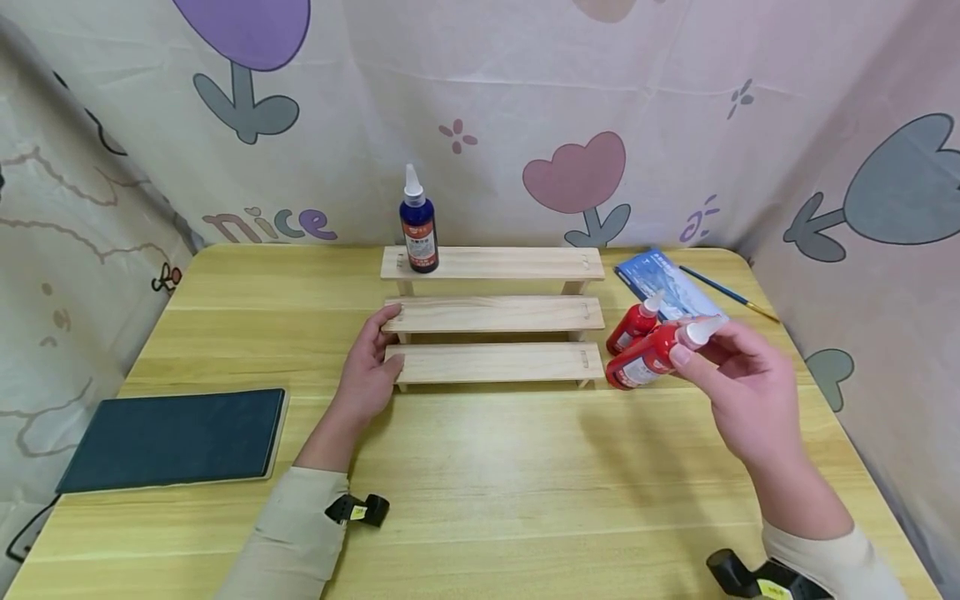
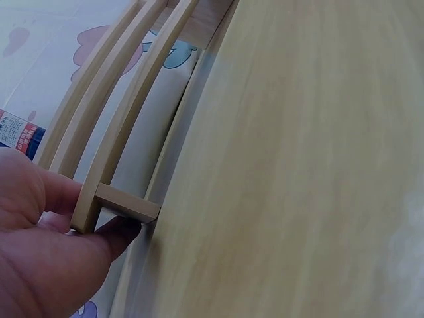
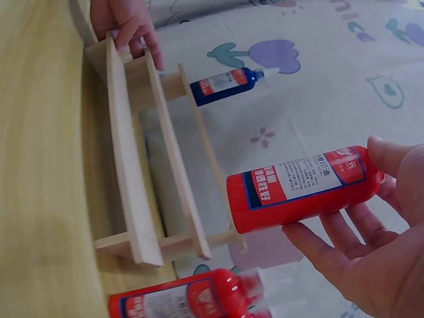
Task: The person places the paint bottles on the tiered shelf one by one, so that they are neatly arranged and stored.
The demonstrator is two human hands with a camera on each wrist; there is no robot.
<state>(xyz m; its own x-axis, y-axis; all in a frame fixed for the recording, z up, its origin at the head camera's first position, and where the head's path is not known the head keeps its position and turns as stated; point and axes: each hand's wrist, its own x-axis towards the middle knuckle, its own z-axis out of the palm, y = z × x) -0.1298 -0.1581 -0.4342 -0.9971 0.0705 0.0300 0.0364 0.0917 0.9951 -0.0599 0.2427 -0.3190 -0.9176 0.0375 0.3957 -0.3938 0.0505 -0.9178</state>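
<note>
My right hand (image 1: 753,387) holds a red plastic bottle (image 1: 647,357) with a white pointed cap, tilted and raised off the table. In the right wrist view, thumb and fingers grip this bottle near its cap end, its label facing the camera. Another red bottle (image 1: 630,327) stands just behind it, right of the rack. My left hand (image 1: 366,375) grips the left end of a three-tier wooden rack (image 1: 495,315), fingers at the middle shelf and thumb at the lowest. On the top shelf, toward the left, a dark blue bottle (image 1: 420,233) with a white cap stands upright.
A blue-and-white flat packet (image 1: 667,282) and a thin blue paintbrush (image 1: 727,292) lie at the back right. On the left lies a dark green flat book or pad (image 1: 176,437). Printed cloth (image 1: 480,100) hangs behind the table.
</note>
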